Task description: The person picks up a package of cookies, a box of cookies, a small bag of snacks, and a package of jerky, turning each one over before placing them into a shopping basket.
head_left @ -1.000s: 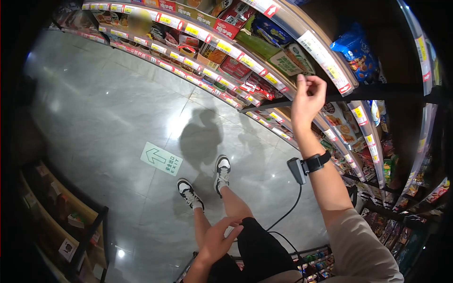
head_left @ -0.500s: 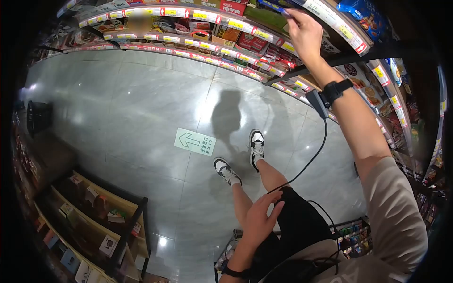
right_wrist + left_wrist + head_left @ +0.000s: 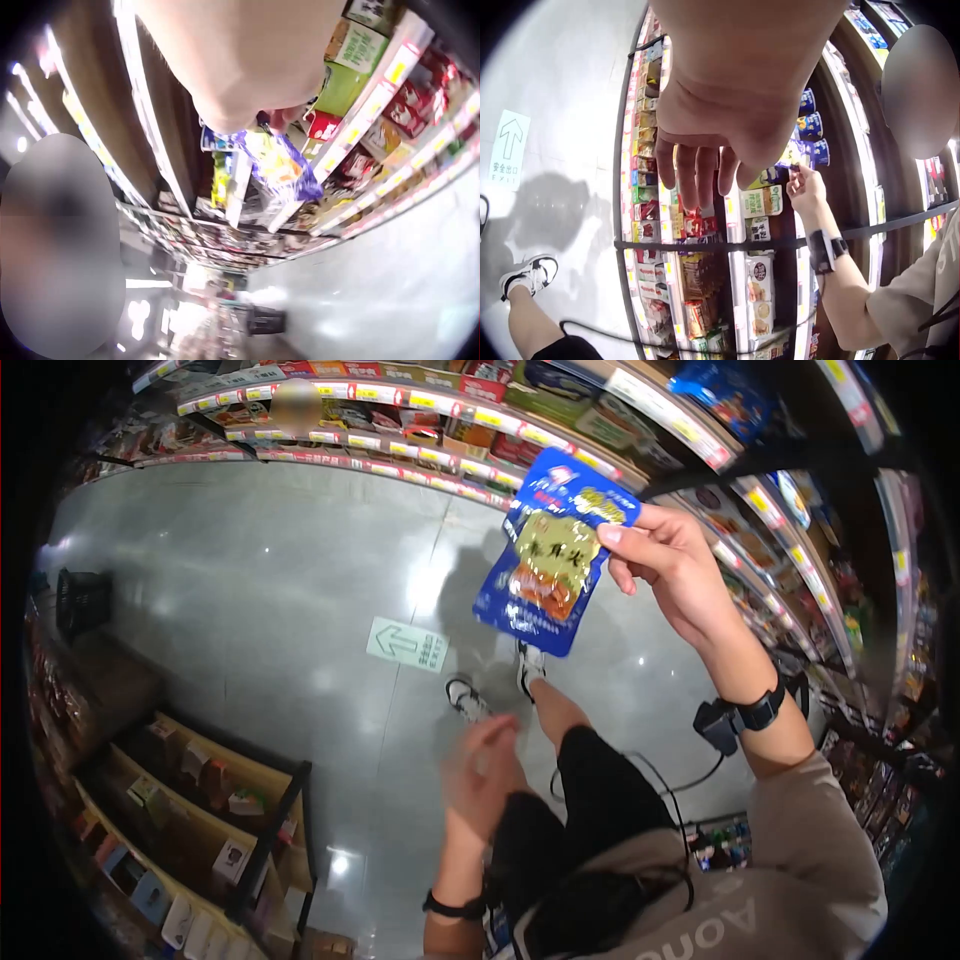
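In the head view my right hand (image 3: 680,570) pinches a blue snack packet (image 3: 555,555) near its upper right edge, thumb on the printed front. The packet hangs tilted in front of the shelves, over the floor, with a pale panel and orange food printed on it. The right wrist view shows the same packet (image 3: 281,169) below my right hand, blurred. My left hand (image 3: 483,785), blurred by motion, is held low before my legs with nothing in it. Its fingers hang loosely bent in the left wrist view, where the hand (image 3: 720,127) overlaps the shelves.
Curved store shelves (image 3: 450,405) with price strips and packaged food run along the far side and right. A lower wooden display rack (image 3: 190,800) stands at the left. A black basket (image 3: 83,600) sits farther back. A cable (image 3: 685,840) trails past my legs.
My right hand, empty a second ago, reached into the shelf and took hold of the blue packet. It has since drawn the packet out towards me. My left hand has shifted leftward in the head view.
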The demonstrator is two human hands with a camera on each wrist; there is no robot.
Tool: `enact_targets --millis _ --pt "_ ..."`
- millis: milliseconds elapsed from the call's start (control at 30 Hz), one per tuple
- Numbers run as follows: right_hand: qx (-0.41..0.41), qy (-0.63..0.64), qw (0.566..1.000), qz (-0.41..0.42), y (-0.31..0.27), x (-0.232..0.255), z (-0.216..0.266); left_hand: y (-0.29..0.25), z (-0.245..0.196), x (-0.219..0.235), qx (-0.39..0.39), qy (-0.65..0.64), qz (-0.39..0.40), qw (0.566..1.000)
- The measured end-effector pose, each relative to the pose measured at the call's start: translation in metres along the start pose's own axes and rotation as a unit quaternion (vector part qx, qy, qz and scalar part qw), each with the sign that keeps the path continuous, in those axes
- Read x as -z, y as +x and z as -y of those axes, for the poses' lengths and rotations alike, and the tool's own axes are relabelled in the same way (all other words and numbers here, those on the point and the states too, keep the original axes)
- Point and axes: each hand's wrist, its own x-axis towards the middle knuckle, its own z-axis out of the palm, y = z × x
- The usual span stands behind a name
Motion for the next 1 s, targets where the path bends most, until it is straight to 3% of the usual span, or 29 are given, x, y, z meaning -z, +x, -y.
enact_targets --millis 167,267,333,400,633,733,1000 --pt "-0.006 -0.048 0.991 0.125 -0.067 -0.019 0.050 -0.012 -0.092 0.043 -0.029 -0.129 -0.117 0.984" --pt "-0.011 -0.077 0.981 0.176 -0.113 -0.034 0.086 -0.039 -0.156 0.053 -0.019 -0.245 -0.013 0.969" --pt "-0.024 -0.083 0.976 0.202 -0.148 -0.048 0.117 -0.068 -0.189 0.055 -0.005 -0.236 0.044 0.971" --pt "-0.039 0.001 0.976 0.214 -0.176 -0.058 0.132 -0.092 -0.213 0.058 0.020 -0.249 0.080 0.965" --pt "0.006 0.033 0.984 0.177 -0.251 -0.072 0.153 -0.148 -0.244 0.069 -0.038 -0.265 0.087 0.960" --pt "0.038 -0.040 0.990 0.131 -0.272 -0.086 0.159 -0.161 -0.250 0.067 -0.037 -0.290 0.095 0.952" --pt "0.121 0.064 0.986 0.100 -0.300 -0.096 0.159 -0.187 -0.245 0.084 -0.109 -0.264 0.169 0.943"
